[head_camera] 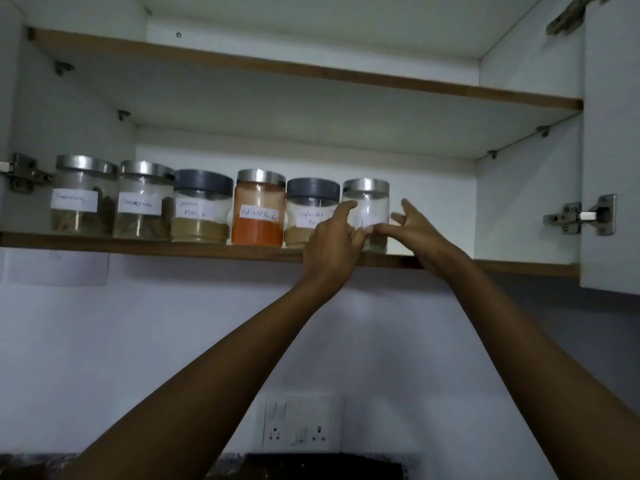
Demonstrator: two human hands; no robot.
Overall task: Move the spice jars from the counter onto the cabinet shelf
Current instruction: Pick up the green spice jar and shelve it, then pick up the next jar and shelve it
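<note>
While the rightmost spice jar [367,202] stands on the cabinet shelf [138,245], just right of the coriander jar [311,211], the right hand [415,230] touches it with fingers spread wide. The grip of the left hand [332,247] cannot be determined. Probable step: final seating. The next move requires withdrawing both hands without tipping the jar.

Socket panel [298,424] on wall [138,323]

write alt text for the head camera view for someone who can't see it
The left hand and right hand reach up and touch the rightmost jar in a row of six labelled spice jars on an open cabinet's lower shelf. A socket panel sits on the wall below.
</note>
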